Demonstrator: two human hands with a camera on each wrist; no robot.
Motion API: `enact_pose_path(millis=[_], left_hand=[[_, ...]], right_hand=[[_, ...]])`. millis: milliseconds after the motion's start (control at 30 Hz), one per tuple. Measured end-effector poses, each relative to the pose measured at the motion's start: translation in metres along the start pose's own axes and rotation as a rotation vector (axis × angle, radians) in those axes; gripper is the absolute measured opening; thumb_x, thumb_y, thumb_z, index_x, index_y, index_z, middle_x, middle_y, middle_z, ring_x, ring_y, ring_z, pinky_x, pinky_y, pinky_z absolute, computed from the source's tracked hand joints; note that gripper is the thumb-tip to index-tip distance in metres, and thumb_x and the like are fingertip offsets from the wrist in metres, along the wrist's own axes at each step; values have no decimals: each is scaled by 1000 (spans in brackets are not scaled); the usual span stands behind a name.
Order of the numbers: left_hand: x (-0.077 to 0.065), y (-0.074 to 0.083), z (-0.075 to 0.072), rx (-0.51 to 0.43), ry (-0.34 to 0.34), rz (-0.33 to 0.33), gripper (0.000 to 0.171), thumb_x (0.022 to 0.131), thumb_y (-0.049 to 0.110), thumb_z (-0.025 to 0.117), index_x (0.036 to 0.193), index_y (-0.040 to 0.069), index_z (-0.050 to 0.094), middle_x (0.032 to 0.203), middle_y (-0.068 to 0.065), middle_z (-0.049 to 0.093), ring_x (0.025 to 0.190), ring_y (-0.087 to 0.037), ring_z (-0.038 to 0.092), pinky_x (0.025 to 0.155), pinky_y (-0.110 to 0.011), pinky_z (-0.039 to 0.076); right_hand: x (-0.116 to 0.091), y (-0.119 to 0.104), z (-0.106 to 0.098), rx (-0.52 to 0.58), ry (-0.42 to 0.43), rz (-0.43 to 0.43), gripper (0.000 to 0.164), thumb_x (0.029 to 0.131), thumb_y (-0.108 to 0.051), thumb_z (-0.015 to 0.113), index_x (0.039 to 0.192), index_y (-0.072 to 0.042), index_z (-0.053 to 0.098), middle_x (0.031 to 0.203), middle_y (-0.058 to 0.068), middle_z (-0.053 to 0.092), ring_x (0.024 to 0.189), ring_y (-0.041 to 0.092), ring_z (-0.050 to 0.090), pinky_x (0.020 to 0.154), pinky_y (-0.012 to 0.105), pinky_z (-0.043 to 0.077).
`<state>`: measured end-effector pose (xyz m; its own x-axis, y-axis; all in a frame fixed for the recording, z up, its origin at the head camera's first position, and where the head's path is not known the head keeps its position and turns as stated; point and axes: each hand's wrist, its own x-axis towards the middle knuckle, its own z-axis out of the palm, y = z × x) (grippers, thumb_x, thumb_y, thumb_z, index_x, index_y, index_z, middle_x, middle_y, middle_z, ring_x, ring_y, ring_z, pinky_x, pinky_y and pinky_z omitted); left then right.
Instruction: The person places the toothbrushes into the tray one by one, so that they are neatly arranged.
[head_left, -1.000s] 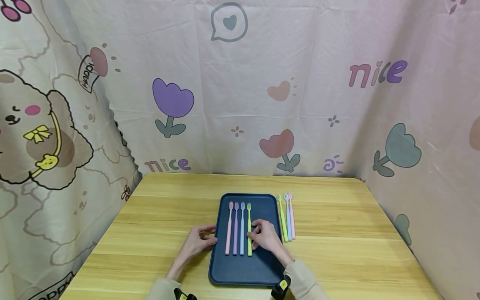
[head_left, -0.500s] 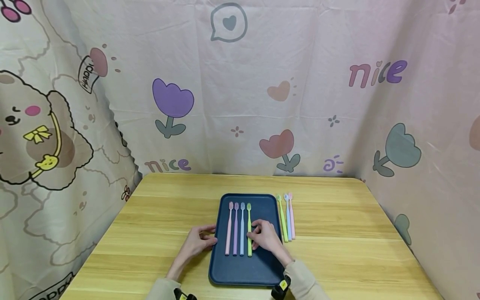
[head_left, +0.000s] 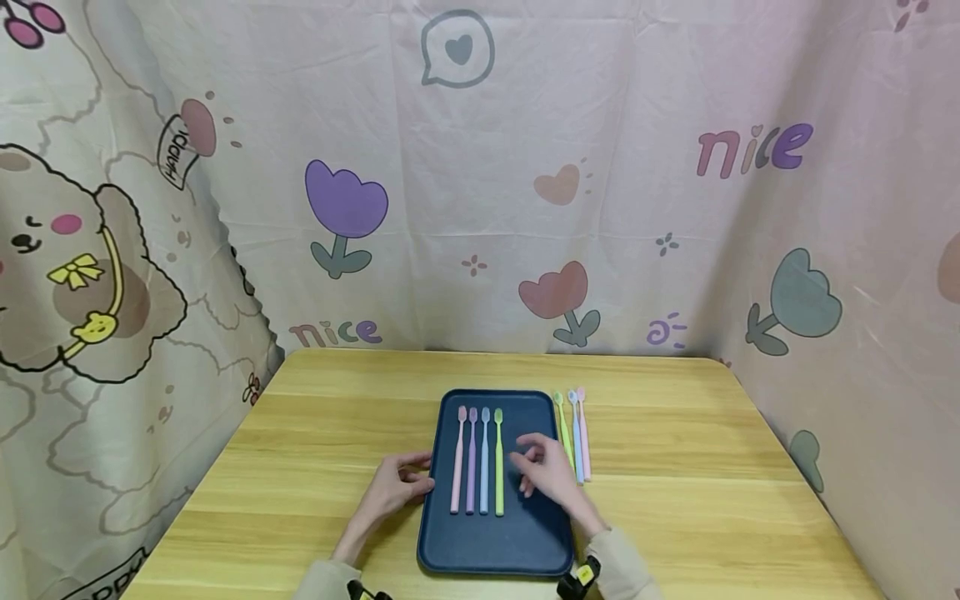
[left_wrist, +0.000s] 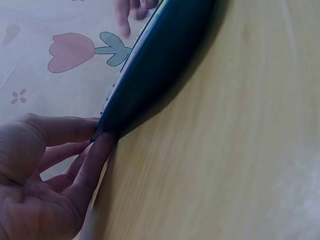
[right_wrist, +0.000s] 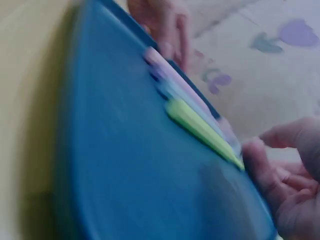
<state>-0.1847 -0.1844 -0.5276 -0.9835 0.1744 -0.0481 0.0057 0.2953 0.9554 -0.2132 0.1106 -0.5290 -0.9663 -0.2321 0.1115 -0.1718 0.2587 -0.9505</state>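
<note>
On the dark blue tray (head_left: 525,542) lie four-coloured toothbrushes side by side, heads away from me: pink (head_left: 456,479), purple (head_left: 471,479), blue (head_left: 484,479) and green (head_left: 499,479). My left hand (head_left: 390,487) holds the tray's left rim; in the left wrist view its thumb and fingers (left_wrist: 100,145) pinch the edge. Just right of the green toothbrush, my right hand (head_left: 551,471) hovers over the tray, fingers loosely bent around nothing. The right wrist view, blurred, shows the right hand (right_wrist: 295,175) apart from the row of handles.
Beyond the tray's right rim, a second green toothbrush (head_left: 562,421), a blue one (head_left: 577,437) and a pink one (head_left: 584,442) lie on the wooden table (head_left: 697,483). My right hand partly covers the green one. A printed curtain (head_left: 465,192) hangs behind the table.
My right hand has let go of the green toothbrush on the tray and moved a little to the right. The left hand has stayed at the rim.
</note>
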Motion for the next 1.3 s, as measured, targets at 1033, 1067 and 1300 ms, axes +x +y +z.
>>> enact_pose_path(millis=[1033,1067,1300], left_hand=[[1,-3,0,-4,11,0,53,85,-1,74,133,-13,57,121,-32,65,87,-25,73,66,-30,63],[1,-3,0,-5,11,-1,53,84,-1,74,133,-13,57,121,-32,65,87,-24,73,66,-30,63],[2,-5,0,-17,10,-5,53,84,-2,74,133,-13,57,121,-32,65,87,-24,73,65,-29,63]], right_hand=[[-8,53,-96,-175,419,120,34,89,-13,76,118,3,67,79,9,64,55,2,51,51,17,45],[-8,52,-96,-177,416,124,34,89,-14,76,118,3,67,79,9,64,55,2,51,51,17,45],[-8,52,-96,-177,412,146,34,89,-13,76,117,3,67,77,6,63,53,2,51,50,18,45]])
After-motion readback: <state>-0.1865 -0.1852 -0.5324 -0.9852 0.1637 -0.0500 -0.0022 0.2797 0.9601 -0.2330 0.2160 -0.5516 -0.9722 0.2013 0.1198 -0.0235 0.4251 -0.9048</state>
